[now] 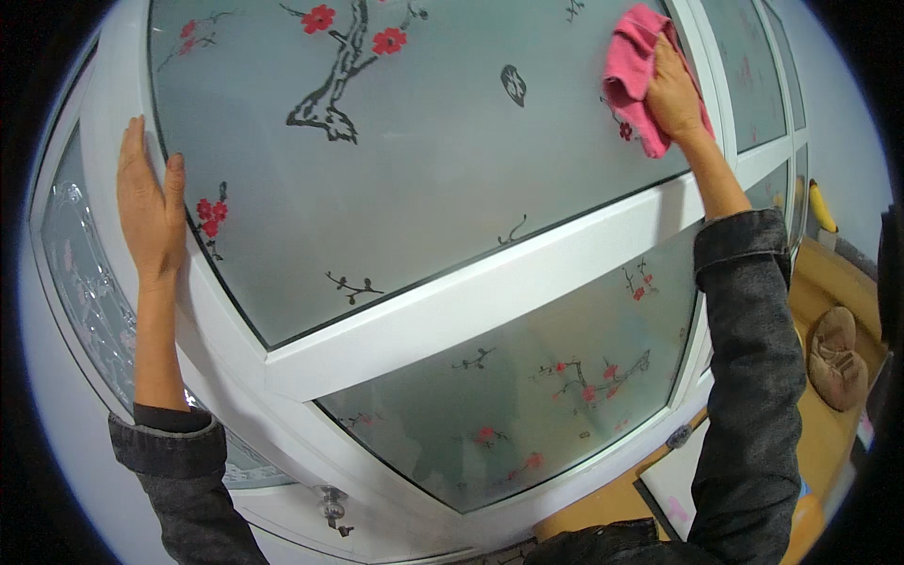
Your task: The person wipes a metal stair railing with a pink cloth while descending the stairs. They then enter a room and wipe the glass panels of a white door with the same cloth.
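Observation:
Frosted glass in a white-framed door panel [438,176] fills the middle, printed with red blossoms and dark branches. My right hand [674,92] presses a pink cloth [632,63] against the glass near its upper right edge. Part of the cloth is bunched under the fingers. At the left, my left hand [150,201] lies flat along the white upright of the frame [127,78], thumb apart from the fingers, holding nothing. A white crossbar [487,289] divides this pane from a lower frosted pane [522,409].
A door knob with a key [332,507] sticks out at lower left, near patterned glass [78,247]. More framed panes [748,70] continue at right. On the wooden floor are a brown slipper [838,359] and a pale board-like object [674,480]. A banana-shaped yellow object [821,206] stands by the wall.

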{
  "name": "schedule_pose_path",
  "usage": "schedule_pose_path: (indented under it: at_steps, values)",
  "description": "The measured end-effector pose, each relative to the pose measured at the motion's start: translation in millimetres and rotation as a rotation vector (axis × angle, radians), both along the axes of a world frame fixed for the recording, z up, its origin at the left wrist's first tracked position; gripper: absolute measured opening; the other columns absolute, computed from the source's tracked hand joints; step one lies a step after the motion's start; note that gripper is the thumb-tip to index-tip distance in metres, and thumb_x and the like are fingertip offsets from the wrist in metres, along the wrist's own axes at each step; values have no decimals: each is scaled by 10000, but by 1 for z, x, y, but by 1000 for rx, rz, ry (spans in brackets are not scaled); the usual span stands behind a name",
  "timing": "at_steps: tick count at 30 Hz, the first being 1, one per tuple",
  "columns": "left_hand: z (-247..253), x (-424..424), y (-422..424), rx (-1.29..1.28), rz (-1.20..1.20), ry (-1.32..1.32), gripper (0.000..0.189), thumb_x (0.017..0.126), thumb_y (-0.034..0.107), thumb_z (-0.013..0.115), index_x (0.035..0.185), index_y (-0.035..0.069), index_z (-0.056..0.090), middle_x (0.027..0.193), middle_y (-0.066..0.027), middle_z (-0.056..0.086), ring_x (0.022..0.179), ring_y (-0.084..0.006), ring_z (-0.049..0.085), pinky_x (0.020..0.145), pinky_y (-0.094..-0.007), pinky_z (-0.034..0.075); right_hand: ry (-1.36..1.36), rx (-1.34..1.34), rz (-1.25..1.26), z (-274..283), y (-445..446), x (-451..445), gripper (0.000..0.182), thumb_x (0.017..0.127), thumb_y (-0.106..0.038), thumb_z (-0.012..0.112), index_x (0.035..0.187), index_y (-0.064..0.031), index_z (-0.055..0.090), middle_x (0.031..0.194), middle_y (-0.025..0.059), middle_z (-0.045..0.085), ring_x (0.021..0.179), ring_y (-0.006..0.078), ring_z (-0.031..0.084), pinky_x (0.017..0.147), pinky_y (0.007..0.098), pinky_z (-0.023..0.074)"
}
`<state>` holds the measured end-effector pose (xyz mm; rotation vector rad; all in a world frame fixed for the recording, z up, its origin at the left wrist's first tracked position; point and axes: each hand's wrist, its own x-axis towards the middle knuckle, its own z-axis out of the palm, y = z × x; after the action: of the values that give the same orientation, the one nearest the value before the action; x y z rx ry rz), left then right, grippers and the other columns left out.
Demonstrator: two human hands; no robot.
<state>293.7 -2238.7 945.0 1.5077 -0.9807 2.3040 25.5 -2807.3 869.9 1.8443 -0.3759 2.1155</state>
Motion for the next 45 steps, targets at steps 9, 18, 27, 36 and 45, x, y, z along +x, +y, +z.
schedule_pose_path:
  at_steps: [9,18,27,36,45]
  values:
    - [8,10,5,-25,4,-44,725,906,649,331,1433,153,360,1439,-137,403,1339,-302,372,1113,-436,299,100,-45,89,-65,-4,-26,533,945,-375,453,1373,-60,407,1434,164,390,1348,328,326,1117,362,249]
    - [14,17,12,0,60,-151,653,943,563,366,1443,142,345,1452,-139,383,1344,-298,363,1131,-416,263,77,170,172,-107,41,-37,467,940,-303,499,1329,-47,456,1381,167,450,1306,327,386,1086,359,293]
    - [17,20,4,-36,-1,-221,696,899,643,373,1391,154,438,1419,-118,438,1348,-270,365,1126,-416,268,-96,184,-30,-162,87,-7,557,848,-320,561,1249,58,485,1251,269,505,1203,419,445,1051,434,322]
    - [9,23,-3,-55,23,-191,651,916,596,397,1403,164,420,1445,-120,400,1361,-263,340,1139,-401,246,9,-115,320,-156,338,110,300,709,-148,606,973,-8,582,1047,179,601,943,363,582,815,466,450]
    - [13,14,0,-42,-39,-154,680,918,617,368,1395,136,426,1445,-114,402,1363,-268,334,1139,-400,240,195,-184,655,-143,474,162,358,713,-238,625,1012,-42,597,1130,142,589,939,248,590,759,368,468]
